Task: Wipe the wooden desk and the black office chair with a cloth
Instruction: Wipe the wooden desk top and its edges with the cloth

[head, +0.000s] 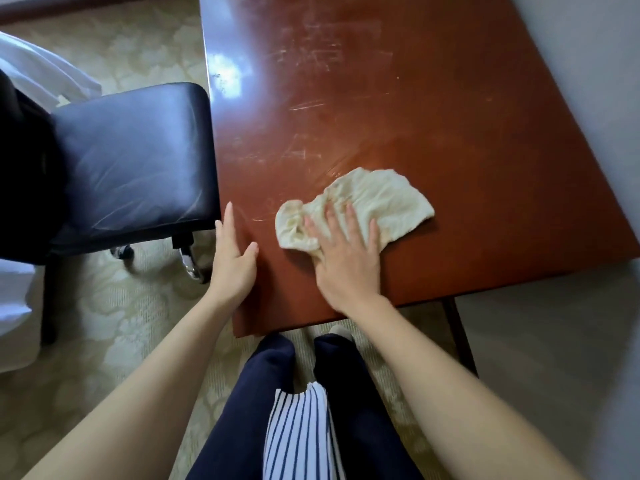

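I'm on the desk-wiping step: my right hand (346,258) presses flat on the crumpled cream cloth (360,206) near the reddish-brown wooden desk's (415,98) front edge; left hand (232,258) braces open. Next, I'd sweep toward the scratches; the black padded office chair (131,161) waits.

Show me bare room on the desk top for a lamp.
The far half of the reddish-brown wooden desk, beyond the crumpled cream cloth, is bare. So is the strip right of the cloth, toward the grey wall. Crowded: the near edge, where the right hand presses the cloth and the left hand rests beside the black leather chair.
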Demonstrator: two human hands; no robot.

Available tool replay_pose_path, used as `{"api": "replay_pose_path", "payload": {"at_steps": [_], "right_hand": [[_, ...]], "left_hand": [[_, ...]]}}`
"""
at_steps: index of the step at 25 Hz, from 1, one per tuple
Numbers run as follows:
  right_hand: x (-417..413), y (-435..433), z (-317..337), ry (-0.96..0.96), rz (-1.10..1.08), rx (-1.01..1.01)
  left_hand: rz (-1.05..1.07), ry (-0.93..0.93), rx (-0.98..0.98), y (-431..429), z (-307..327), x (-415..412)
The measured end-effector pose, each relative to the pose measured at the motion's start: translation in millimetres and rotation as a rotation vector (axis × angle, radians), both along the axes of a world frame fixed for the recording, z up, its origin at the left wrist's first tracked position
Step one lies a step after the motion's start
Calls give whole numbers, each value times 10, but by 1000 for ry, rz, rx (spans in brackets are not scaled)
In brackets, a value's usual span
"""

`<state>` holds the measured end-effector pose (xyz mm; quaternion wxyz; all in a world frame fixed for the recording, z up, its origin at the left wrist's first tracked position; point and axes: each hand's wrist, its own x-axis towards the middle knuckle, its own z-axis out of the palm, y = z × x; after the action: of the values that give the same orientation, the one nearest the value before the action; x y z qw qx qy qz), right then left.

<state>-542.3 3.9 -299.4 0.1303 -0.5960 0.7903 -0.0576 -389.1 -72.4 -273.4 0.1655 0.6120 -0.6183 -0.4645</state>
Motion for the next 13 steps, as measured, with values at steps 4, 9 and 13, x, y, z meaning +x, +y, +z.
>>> {"api": "replay_pose_path", "payload": {"at_steps": [4, 9, 13], "right_hand": [[570, 555, -42, -66, 176, -44], [100, 487, -146, 85, 676, -8], [-74, -125, -82, 94, 687, 50]], "left_hand": [[66, 60, 43, 15, 8, 1], [141, 152, 117, -13, -26, 124], [229, 253, 181, -117, -83, 262]]}}
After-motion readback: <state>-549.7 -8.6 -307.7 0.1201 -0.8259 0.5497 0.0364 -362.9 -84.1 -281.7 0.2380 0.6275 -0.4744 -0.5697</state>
